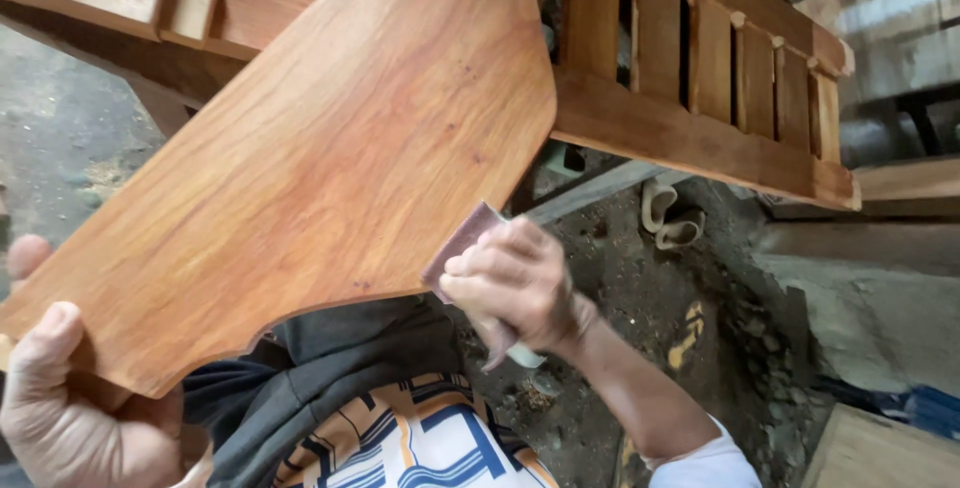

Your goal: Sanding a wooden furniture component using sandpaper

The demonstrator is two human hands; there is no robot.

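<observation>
Dusty ground below; left hand (60, 418) grips curved board (300, 158), right hand (515, 283) sandpaper (462, 240).

Board (330, 158): reddish wood, smooth, satin, visible grain. Sandpaper (462, 240) in right hand (515, 283): matt, gritty, maroon. Slatted frame (700, 78) beyond grip: same wood. Floor (60, 138): rough concrete.

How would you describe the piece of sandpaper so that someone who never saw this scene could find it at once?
Start at the big reddish-brown wooden board that fills the middle of the view. Follow its lower curved edge to the right hand, which presses a folded sheet there. That sandpaper is dull purplish-brown and thin, unlike the glossy wood around it.
</observation>
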